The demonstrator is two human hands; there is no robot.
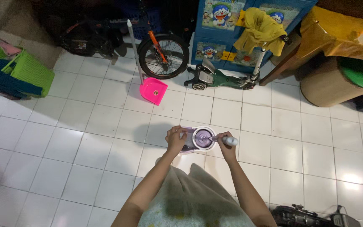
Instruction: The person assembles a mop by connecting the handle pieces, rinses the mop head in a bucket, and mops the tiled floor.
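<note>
A purple and white mop bucket [199,138] with a round spinner basket stands on the white tiled floor right in front of me. My left hand [175,139] grips the bucket's left rim. My right hand [225,145] is closed around the white grip of a mop handle [228,140], whose shaft points down into the spinner basket. Both forearms reach forward over my light-coloured garment.
A pink dustpan [153,90] with a long handle leans near a bicycle wheel [163,56]. A green kick scooter [221,78] lies by a blue cabinet [215,38] with a yellow cloth [260,29]. Green baskets [26,69] sit at left, a yellow-covered table [341,33] at right.
</note>
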